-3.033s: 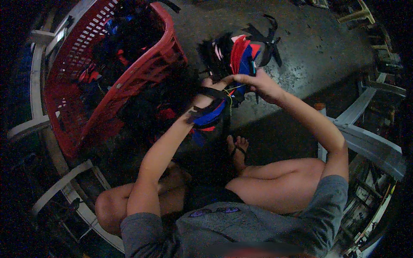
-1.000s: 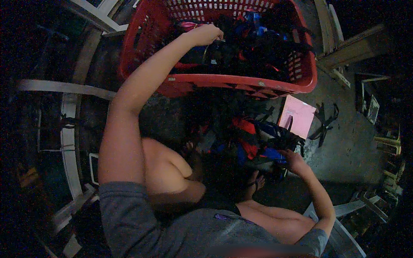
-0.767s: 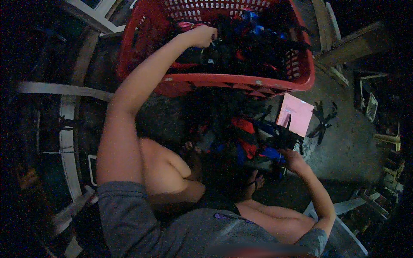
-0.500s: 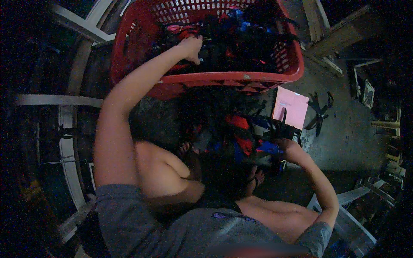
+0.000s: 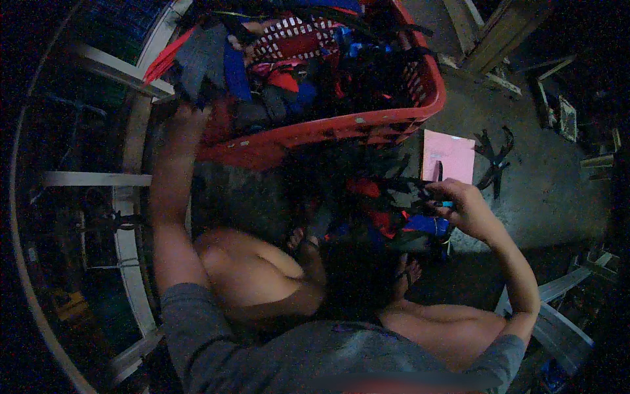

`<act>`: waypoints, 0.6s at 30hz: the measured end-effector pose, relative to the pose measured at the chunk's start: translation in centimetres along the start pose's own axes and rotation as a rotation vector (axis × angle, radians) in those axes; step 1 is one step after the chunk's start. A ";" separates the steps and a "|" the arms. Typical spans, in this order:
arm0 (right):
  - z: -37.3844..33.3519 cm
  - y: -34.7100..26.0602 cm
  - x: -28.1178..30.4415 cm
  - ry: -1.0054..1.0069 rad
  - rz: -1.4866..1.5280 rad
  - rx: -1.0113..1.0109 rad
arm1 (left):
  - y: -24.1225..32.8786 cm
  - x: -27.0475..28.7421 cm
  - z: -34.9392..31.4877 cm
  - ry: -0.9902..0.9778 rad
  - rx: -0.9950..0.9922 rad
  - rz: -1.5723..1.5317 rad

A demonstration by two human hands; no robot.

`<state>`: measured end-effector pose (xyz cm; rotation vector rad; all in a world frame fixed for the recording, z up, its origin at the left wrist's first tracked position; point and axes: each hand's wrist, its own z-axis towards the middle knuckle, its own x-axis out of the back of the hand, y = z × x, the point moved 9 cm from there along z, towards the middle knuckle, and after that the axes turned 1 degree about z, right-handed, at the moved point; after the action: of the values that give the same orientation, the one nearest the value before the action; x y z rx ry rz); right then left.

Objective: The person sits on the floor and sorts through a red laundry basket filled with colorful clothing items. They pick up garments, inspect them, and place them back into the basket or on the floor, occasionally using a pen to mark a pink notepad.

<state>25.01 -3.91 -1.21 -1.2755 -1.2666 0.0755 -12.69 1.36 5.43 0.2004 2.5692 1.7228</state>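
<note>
At the left end of a red plastic basket [image 5: 315, 125], my left hand [image 5: 189, 117] is smeared by motion. It is against the lower end of a grey fabric piece [image 5: 202, 62], and whether its fingers hold it is unclear. On the right, my right hand [image 5: 464, 205] is closed, with a small light-blue-ended item [image 5: 444, 204] showing between the fingers. Black straps lie beside that hand. Just under it, a heap of red, blue and black fabric pieces [image 5: 380, 213] rests on the floor by my feet.
The basket holds more dark, red and blue pieces. Another person's hand [image 5: 241, 47] is at its far left. A pink sheet [image 5: 449, 154] lies on the floor, with black straps [image 5: 493, 161] to its right. Pale frame bars [image 5: 98, 178] stand on the left.
My left hand has come out of the basket toward its left side, where grey, blue and red fabric now shows. The basket has turned slightly. My right hand has risen from the heap.
</note>
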 end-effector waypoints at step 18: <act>1.9 -4.1 4.4 0.218 0.721 0.258 | -3.8 -25.0 -2.6 -0.240 0.361 -0.370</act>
<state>23.05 -1.31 4.20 -1.4105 -0.5432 0.5790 11.50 -5.67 1.97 -0.0551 2.5147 1.0410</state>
